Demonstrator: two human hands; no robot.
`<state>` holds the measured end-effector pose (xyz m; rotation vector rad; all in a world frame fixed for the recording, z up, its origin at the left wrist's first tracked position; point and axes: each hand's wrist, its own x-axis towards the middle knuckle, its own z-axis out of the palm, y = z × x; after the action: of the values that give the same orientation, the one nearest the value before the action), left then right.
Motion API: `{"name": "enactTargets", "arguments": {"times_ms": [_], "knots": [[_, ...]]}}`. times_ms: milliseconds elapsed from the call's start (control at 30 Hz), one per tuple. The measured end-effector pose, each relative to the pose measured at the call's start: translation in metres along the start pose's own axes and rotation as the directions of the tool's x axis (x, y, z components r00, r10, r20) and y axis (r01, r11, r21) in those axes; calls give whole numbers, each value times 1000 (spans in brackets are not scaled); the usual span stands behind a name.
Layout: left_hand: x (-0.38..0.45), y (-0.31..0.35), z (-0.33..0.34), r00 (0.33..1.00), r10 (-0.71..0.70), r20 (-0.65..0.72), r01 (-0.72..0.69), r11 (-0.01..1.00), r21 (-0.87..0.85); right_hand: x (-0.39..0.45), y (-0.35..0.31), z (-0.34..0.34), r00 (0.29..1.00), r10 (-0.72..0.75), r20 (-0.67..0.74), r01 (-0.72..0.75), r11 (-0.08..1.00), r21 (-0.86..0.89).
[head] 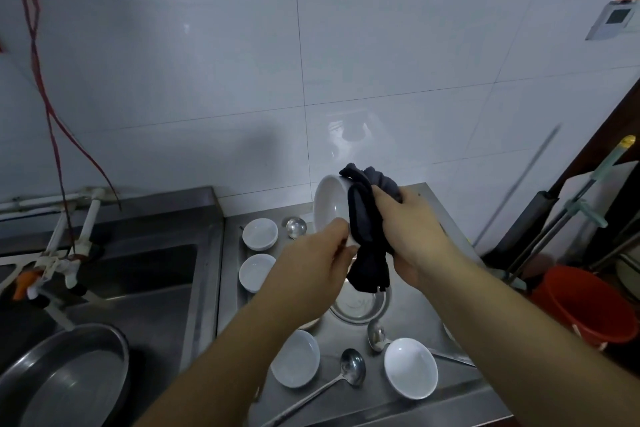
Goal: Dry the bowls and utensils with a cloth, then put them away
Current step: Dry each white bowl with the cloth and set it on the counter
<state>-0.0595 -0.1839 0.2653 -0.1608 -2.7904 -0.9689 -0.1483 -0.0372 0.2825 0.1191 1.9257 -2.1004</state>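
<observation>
The left hand [313, 262] pinched the lower rim of a white bowl [330, 206], held tilted above the steel counter [433, 295]. The right hand [412, 232] gripped a dark cloth [367, 239] pressed against the bowl's right side. Below lay four more white bowls, a steel bowl [360, 308] and a ladle [351, 362].

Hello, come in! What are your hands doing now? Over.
Left hand holds bowl. Right hand grips cloth, wiping it. Nothing in the way.
</observation>
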Motion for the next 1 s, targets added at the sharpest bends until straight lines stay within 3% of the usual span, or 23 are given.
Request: {"name": "enactTargets", "arguments": {"times_ms": [167, 300, 467, 567, 633, 667, 700, 767, 833, 867, 933, 1000], "knots": [[2, -3, 9, 992, 102, 74, -115, 973, 201, 2, 1, -10, 995, 71, 74, -77, 994, 74], [4, -8, 22, 979, 155, 135, -189, 936, 298, 3, 16, -19, 999, 25, 24, -27, 996, 84], [4, -15, 36, 958, 283, 39, -280, 902, 329, 10, 32, -31, 999, 38, -2, -36, 978, 205], [4, -19, 45, 970, 168, -178, -133, 972, 192, 15, 41, -38, 992, 126, 13, -123, 938, 325], [8, -23, 49, 946, -62, -319, 61, 998, -15, 17, 47, -45, 986, 167, 19, -163, 917, 365], [11, -26, 52, 925, -217, -313, 174, 972, -158, 19, 50, -50, 984, 177, 16, -170, 911, 375], [14, -27, 55, 900, -362, -242, 285, 909, -303, 20, 53, -55, 982, 190, 12, -180, 905, 386], [21, -29, 64, 841, -540, -20, 422, 680, -599, 23, 59, -64, 973, 229, 12, -214, 887, 410], [25, -27, 75, 787, -598, 153, 451, 388, -803, 27, 65, -74, 964, 262, 35, -252, 873, 417], [28, -25, 80, 778, -595, 200, 440, 289, -850, 29, 68, -80, 961, 273, 35, -263, 871, 414], [34, -24, 91, 769, -587, 254, 441, 199, -875, 36, 72, -93, 959, 281, 22, -266, 874, 407], [43, -24, 105, 754, -592, 286, 464, 171, -869, 44, 74, -110, 965, 263, 7, -245, 890, 384]]}}
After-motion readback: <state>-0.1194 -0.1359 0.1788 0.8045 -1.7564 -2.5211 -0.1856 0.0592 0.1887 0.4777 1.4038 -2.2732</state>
